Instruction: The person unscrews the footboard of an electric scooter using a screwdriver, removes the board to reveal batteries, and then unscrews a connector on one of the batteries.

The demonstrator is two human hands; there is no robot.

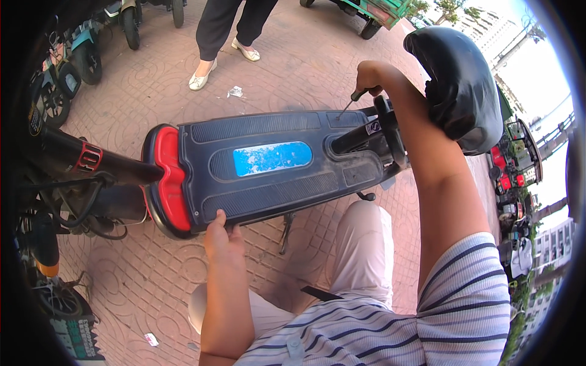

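"Where's the footboard (268, 194)?"

"On the scooter (110, 166), reaching from the red trim (169, 177) back to the post (353, 141) by the black seat (458, 85)."

"And the right hand (370, 77)?"

"Clenched round a screwdriver (358, 96), its tip pointing down at the footboard's far corner near the post."

"What about the left hand (224, 239)?"

"It grasps the near edge by the red trim, thumb on top, the other fingers mostly hidden below."
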